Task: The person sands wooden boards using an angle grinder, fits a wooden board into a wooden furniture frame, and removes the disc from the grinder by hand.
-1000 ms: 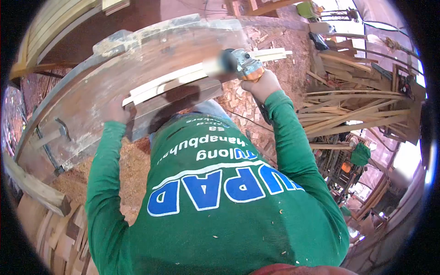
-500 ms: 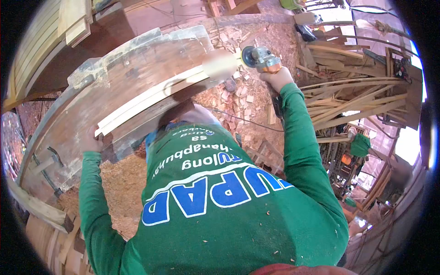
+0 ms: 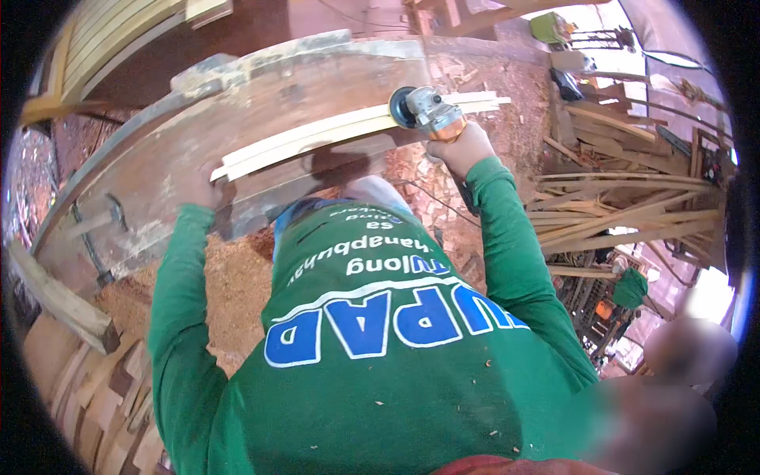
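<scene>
A narrow bundle of pale wooden strips (image 3: pixel 309 141) lies along a worn wooden workbench (image 3: pixel 293 99). At the left end of the strips, my left hand (image 3: pixel 198 184) is closed around them; its fingers are partly blurred. My right hand (image 3: pixel 465 149) grips the orange-and-grey body of an angle grinder (image 3: pixel 434 115). The grinder's dark round disc (image 3: pixel 402 107) is over the strips, toward their right end; whether it touches the wood I cannot tell. Beyond the tool, the strip ends stick out past the bench edge.
Wood offcuts and shavings (image 3: pixel 416 170) litter the floor. Long bent wooden strips (image 3: pixel 625 198) are stacked on the right. A clamp (image 3: pixel 116 212) sits on the bench at left, near a thick timber (image 3: pixel 67 301). A cord (image 3: pixel 439 204) trails below the grinder.
The grinder has moved left along the strips, from near their right end to over them. The camera view has shifted, so the bench and my left hand appear farther right.
</scene>
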{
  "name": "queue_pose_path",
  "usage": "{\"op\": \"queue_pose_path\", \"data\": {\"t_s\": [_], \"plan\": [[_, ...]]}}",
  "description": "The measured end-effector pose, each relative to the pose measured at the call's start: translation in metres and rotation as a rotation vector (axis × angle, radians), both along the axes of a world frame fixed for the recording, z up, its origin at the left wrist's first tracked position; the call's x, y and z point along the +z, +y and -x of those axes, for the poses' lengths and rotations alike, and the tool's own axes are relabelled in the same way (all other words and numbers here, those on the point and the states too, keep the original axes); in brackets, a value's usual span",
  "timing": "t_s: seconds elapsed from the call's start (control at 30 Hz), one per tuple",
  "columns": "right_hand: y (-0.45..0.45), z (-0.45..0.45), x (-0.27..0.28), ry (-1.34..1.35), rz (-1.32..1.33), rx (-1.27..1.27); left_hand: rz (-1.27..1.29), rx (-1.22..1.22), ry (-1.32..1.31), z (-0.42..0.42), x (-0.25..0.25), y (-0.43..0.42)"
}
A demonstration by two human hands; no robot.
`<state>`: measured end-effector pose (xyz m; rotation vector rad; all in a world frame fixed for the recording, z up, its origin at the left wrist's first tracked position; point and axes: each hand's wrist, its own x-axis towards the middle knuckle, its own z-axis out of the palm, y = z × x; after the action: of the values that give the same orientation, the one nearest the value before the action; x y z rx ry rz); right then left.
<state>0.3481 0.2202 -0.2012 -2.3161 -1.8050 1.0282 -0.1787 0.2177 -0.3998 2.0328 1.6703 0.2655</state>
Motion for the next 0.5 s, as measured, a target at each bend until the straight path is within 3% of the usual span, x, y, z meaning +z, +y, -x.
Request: {"op": "queue_pose_path", "data": {"t_s": [0.03,0.1,0.17,0.27,0.37,0.5], "plan": [[0.001,0.021,0.001,0.003,0.039,0.016,-0.002,0.001,-0.074,0.004,-0.008,-0.001],[-0.006,0.056,-0.007,0.031,-0.043,0.063,0.074,-0.010,0.082,-0.010,0.028,0.004],[-0.007,0.090,-0.009,0.038,-0.019,0.087,0.106,-0.017,0.151,-0.008,0.022,0.006],[-0.005,0.145,0.001,0.025,0.019,0.142,0.091,-0.004,0.035,-0.010,0.020,0.003],[-0.003,0.186,0.005,-0.002,0.090,0.202,0.119,-0.035,0.149,-0.017,0.060,0.007],[-0.007,0.235,0.010,0.021,0.114,0.241,0.086,-0.128,0.182,-0.008,0.047,0.013]]}}
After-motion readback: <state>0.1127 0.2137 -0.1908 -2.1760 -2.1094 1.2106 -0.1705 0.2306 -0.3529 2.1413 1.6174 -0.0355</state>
